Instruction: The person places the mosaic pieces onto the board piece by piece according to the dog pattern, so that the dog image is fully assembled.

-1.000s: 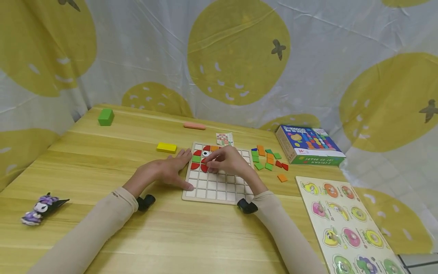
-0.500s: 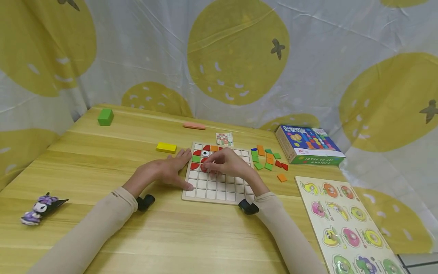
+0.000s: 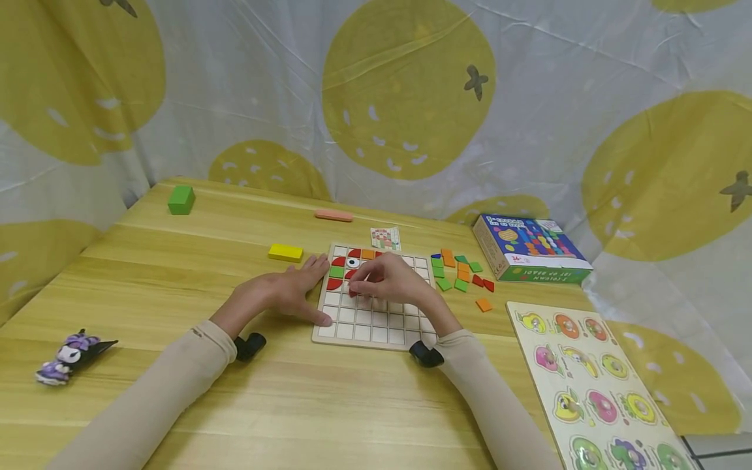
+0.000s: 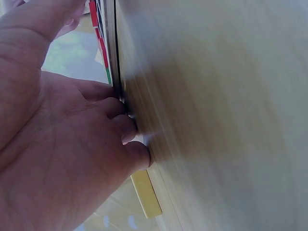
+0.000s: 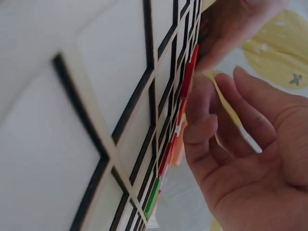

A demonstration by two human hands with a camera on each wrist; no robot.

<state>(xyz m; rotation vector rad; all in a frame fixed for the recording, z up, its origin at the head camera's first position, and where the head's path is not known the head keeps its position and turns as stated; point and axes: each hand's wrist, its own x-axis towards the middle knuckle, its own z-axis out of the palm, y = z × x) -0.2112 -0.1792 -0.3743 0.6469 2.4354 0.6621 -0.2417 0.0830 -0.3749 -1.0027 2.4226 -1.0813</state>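
A white gridded wooden board [image 3: 346, 331] lies on the table, with red, green and orange tiles and an eye tile [image 3: 352, 263] set in its upper-left squares. My left hand [image 3: 288, 292] rests along the board's left edge, thumb spread toward the near corner and fingertips down on the tabletop. Over the board, my right hand [image 3: 389, 281] pinches a red tile [image 3: 352, 292] between thumb and fingers, low above the squares. In the right wrist view a red tile [image 5: 189, 72] shows by the fingertips. The right hand hides part of the board's middle and upper squares.
Loose green, orange and red tiles [image 3: 461, 286] lie right of the board. A small picture card [image 3: 385, 239] lies behind it. Around are a yellow block [image 3: 286, 253], green block [image 3: 181, 200], pink stick [image 3: 333, 215], toy box [image 3: 531, 248], fruit puzzle board [image 3: 587, 385] and figurine [image 3: 70, 358].
The right fingers shift slightly about the red tile, which looks turned, with less of its face showing than half a second ago. The left hand stays in place.
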